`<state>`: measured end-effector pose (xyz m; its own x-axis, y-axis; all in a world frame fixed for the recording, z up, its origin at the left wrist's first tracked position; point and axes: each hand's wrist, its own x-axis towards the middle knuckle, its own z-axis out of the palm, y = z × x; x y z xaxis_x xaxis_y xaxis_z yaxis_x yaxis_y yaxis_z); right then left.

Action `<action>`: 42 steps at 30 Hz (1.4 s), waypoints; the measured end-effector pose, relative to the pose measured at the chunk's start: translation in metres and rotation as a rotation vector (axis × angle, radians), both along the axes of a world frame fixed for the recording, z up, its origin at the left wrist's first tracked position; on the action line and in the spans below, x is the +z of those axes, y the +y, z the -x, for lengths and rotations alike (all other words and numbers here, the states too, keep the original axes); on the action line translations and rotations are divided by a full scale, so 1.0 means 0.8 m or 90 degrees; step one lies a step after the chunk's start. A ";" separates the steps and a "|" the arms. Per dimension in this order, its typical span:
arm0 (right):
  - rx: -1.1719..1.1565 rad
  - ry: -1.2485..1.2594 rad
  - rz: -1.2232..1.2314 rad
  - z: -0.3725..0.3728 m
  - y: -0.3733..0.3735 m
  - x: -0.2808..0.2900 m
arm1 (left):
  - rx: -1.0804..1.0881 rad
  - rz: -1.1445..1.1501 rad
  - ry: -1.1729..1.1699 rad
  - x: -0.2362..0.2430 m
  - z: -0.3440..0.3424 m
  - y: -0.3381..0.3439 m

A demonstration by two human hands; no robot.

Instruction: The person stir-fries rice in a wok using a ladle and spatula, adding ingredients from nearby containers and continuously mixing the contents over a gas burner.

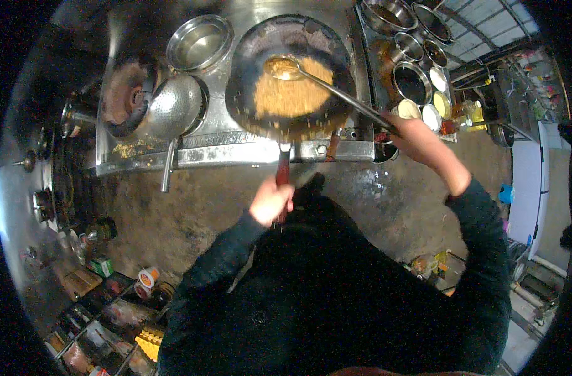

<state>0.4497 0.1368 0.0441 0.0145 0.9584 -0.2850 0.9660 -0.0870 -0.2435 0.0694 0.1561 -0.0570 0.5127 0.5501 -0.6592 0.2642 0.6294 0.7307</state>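
A dark wok (239, 103) sits over the stove, holding a heap of golden-brown grains that looks like fried rice (292, 94), blurred by motion. Some grains are scattered over the wok's near side. My left hand (270, 202) is closed round the wok's reddish handle (283, 169), just in front of the stove's edge. With my right hand (424, 147) I grip the long handle of a metal ladle (336, 94). Its bowl rests in or just over the grains at the wok's upper middle; the blur hides which.
Left of the wok are a metal bowl (199, 44), a perforated strainer (175, 106) with its handle over the stove edge, and a second, rusty wok (120, 100). Several metal pots (411, 83) and small tubs (432, 117) stand at the right. Crates of goods (101, 332) fill the lower left.
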 end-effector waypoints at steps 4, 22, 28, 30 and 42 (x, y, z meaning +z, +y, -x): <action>0.086 -0.090 -0.060 -0.022 -0.031 0.066 | -0.100 -0.082 0.151 0.015 -0.013 0.023; -0.056 -0.169 0.108 0.070 -0.172 -0.002 | -0.087 -0.209 0.092 -0.036 -0.012 0.022; -0.295 0.120 0.088 0.083 -0.147 0.053 | -0.096 -0.156 0.108 0.020 -0.013 0.017; -0.223 0.216 -0.031 0.083 -0.136 0.038 | 0.004 -0.225 0.001 -0.005 -0.056 0.065; -0.716 0.698 0.158 0.078 -0.139 0.028 | 0.029 -0.336 -0.042 -0.135 -0.079 0.059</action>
<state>0.3869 0.0259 0.0667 0.3446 0.5312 -0.7740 -0.2425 -0.7462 -0.6200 0.1329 0.2033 -0.1646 0.5118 0.8208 -0.2538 0.1883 0.1810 0.9653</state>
